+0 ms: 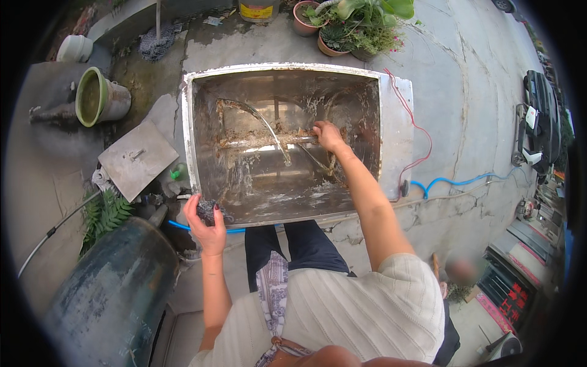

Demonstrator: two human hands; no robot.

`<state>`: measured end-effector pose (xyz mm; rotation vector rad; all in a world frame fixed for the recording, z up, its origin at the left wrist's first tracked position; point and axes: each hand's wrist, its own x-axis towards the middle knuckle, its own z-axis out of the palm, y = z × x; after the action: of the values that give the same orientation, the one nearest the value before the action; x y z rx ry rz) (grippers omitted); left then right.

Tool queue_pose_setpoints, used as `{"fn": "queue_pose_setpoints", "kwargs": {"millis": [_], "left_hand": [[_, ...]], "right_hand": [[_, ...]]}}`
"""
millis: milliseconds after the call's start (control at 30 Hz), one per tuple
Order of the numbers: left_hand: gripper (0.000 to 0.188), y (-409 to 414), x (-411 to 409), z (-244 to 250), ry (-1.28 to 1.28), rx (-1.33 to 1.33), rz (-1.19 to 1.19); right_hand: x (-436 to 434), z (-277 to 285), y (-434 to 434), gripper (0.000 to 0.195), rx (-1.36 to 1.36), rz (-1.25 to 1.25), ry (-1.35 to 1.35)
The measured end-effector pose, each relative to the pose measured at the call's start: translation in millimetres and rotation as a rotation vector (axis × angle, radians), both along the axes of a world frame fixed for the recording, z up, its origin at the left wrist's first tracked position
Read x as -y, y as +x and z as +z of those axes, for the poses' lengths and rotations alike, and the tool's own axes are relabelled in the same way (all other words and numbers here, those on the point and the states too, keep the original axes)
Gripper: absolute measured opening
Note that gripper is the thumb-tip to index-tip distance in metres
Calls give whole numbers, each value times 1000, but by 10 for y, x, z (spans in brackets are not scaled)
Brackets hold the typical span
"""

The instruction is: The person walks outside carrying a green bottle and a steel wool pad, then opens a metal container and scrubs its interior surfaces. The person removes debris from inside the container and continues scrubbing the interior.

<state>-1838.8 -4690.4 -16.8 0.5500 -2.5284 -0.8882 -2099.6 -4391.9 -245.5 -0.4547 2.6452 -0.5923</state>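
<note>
Before me stands an open metal tank (281,68) with a stained, scaly inside. A crusted shaft (257,141) runs across it, with curved metal blades (257,114) around it. My right hand (328,136) reaches in from the right, its fingers closed around the shaft's right end. At the tank's near left corner is my left hand (208,225), fingers and thumb about a dark scouring pad of wire mesh (207,212) that rests against the rim. Red wire (415,121) hangs over the metal housing on the tank's right side.
Potted plants (337,39) stand beyond the tank. To the left are a bucket with a green rim (94,98), a square metal lid (137,158) and a large dark drum (124,284). Blue hose (458,182) lies at the right. Another person is at the lower right.
</note>
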Motion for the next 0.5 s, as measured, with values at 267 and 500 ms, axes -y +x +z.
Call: {"fn": "queue_pose_setpoints", "kwargs": {"millis": [267, 500], "left_hand": [[51, 92, 23, -296, -3, -100, 20], [51, 99, 29, -369, -13, -110, 62]], "right_hand": [[-126, -544, -281, 36, 605, -13, 52], [-40, -583, -347, 33, 600, -1, 113]]}}
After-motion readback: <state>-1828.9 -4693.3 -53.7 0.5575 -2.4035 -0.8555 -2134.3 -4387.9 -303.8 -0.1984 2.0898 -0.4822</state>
